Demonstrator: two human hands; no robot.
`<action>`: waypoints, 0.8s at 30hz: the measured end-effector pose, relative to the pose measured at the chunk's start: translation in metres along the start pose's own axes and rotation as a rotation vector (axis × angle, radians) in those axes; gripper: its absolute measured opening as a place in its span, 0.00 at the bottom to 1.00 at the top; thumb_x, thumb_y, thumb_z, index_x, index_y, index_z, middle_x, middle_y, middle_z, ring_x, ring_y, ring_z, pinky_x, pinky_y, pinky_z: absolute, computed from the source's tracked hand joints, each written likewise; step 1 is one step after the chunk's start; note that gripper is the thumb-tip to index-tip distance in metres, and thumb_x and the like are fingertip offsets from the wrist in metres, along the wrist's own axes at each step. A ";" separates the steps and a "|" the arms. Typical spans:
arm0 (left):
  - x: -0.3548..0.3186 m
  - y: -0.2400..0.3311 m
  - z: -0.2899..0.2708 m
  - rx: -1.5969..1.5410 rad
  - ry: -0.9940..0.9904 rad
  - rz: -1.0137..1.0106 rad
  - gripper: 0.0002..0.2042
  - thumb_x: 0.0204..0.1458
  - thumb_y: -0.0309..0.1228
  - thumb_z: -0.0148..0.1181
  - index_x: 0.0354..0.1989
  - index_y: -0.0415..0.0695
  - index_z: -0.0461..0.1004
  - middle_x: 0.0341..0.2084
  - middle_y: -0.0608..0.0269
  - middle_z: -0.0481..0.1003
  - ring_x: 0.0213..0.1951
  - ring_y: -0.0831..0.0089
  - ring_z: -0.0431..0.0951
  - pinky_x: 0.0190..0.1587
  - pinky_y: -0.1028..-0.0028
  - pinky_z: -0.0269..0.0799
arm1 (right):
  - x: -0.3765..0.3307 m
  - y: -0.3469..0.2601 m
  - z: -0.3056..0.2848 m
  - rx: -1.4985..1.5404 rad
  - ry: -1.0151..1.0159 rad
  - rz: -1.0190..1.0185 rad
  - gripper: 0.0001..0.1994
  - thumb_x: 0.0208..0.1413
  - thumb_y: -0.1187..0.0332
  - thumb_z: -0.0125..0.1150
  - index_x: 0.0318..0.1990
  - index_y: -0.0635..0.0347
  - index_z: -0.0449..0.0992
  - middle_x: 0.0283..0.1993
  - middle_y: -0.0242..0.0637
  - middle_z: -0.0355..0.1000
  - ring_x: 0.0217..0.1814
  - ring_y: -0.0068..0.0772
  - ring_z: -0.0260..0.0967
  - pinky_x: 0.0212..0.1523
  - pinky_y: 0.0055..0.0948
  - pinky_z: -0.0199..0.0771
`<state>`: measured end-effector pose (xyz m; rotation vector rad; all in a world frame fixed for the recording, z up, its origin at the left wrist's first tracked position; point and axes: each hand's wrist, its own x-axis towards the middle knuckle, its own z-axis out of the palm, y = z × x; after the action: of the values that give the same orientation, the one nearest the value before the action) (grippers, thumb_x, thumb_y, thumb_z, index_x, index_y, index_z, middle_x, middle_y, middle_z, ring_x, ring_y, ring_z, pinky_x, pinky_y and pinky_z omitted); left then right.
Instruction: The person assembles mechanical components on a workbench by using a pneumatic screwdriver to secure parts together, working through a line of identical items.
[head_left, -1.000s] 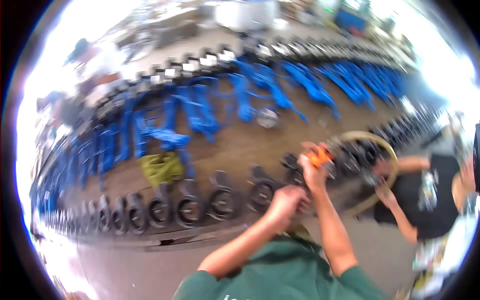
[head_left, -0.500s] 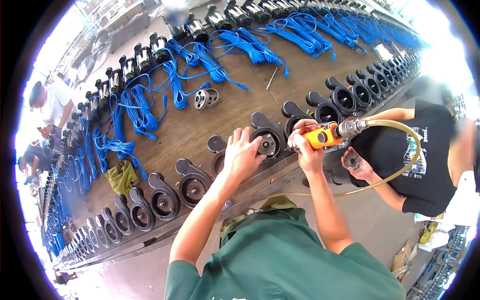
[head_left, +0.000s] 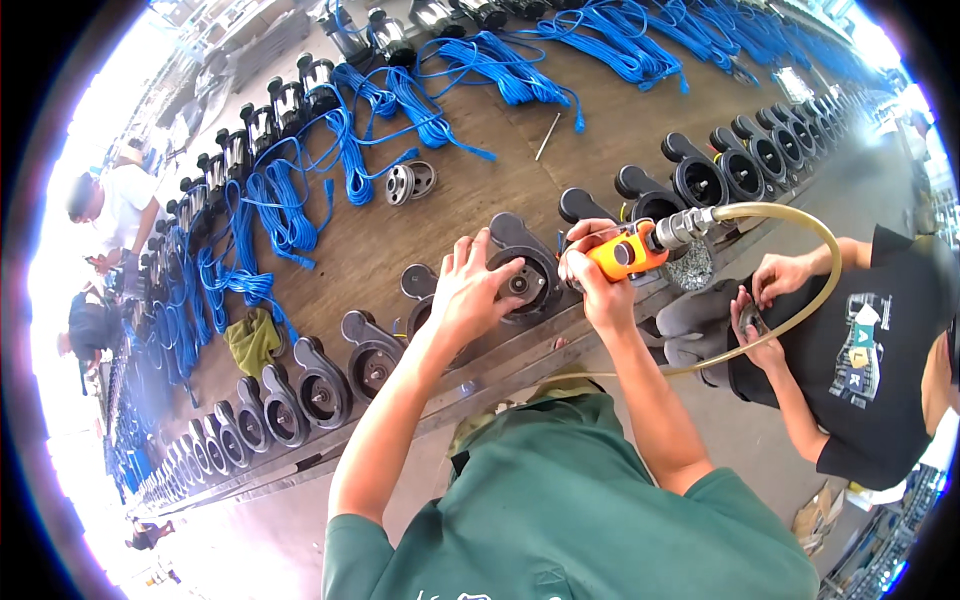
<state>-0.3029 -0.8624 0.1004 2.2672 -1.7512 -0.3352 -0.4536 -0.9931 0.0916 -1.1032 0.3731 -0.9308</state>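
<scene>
Both hands have shifted onto the pump housing (head_left: 525, 270), right hand (head_left: 590, 275) gripping the orange tool (head_left: 625, 252).

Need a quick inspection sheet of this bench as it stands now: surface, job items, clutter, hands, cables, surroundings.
Surface: long brown workbench, crowded along both edges.
Job's things: dark round pump housing; orange air tool pointed at it.
Clutter: olive rag; two small metal wheels; thin rod.
Hands: left hand rests on the housing rim; right hand grips the tool.
Cables: blue cord bundles across the bench; yellowish hose loops from the tool.
Surroundings: row of like housings along the near edge; a person in black crouches at right; others at far left.
</scene>
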 end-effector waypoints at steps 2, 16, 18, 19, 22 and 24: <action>-0.003 -0.001 0.007 -0.017 0.042 -0.033 0.30 0.42 0.41 0.73 0.58 0.56 0.76 0.66 0.40 0.59 0.66 0.42 0.57 0.65 0.51 0.59 | 0.000 -0.005 0.000 -0.058 -0.035 0.022 0.11 0.55 0.79 0.57 0.45 0.65 0.68 0.30 0.32 0.69 0.29 0.21 0.68 0.34 0.23 0.70; 0.001 0.007 0.012 0.024 -0.024 -0.257 0.31 0.30 0.48 0.77 0.50 0.58 0.81 0.45 0.57 0.76 0.53 0.56 0.69 0.53 0.57 0.67 | 0.011 0.019 0.015 -0.132 -0.135 0.036 0.11 0.57 0.78 0.54 0.47 0.65 0.67 0.30 0.32 0.71 0.31 0.21 0.70 0.35 0.21 0.69; 0.001 0.005 0.017 0.022 -0.023 -0.278 0.29 0.30 0.49 0.76 0.47 0.58 0.82 0.38 0.61 0.77 0.49 0.58 0.71 0.49 0.58 0.68 | 0.011 0.026 0.014 -0.191 -0.159 0.021 0.11 0.55 0.79 0.55 0.46 0.65 0.67 0.30 0.33 0.71 0.31 0.21 0.70 0.35 0.20 0.70; 0.000 0.005 0.018 0.040 -0.009 -0.261 0.29 0.30 0.49 0.76 0.46 0.57 0.83 0.37 0.62 0.77 0.48 0.59 0.71 0.48 0.58 0.68 | 0.011 0.029 0.014 -0.194 -0.176 0.012 0.11 0.55 0.80 0.55 0.46 0.65 0.67 0.30 0.34 0.71 0.31 0.21 0.70 0.35 0.21 0.70; 0.000 0.006 0.021 0.060 0.015 -0.221 0.25 0.31 0.48 0.76 0.42 0.55 0.83 0.34 0.62 0.76 0.46 0.59 0.72 0.46 0.59 0.69 | 0.006 0.034 0.014 -0.171 -0.162 0.011 0.11 0.53 0.81 0.58 0.44 0.64 0.70 0.31 0.30 0.71 0.31 0.17 0.69 0.34 0.18 0.69; 0.000 0.005 0.025 0.055 0.016 -0.216 0.24 0.31 0.48 0.75 0.40 0.54 0.83 0.34 0.62 0.76 0.46 0.59 0.72 0.46 0.59 0.69 | 0.004 0.040 0.015 -0.153 -0.146 -0.017 0.11 0.51 0.81 0.61 0.42 0.62 0.73 0.31 0.27 0.71 0.31 0.14 0.67 0.33 0.16 0.68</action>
<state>-0.3159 -0.8653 0.0783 2.4972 -1.5281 -0.3122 -0.4236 -0.9818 0.0637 -1.3086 0.3189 -0.8412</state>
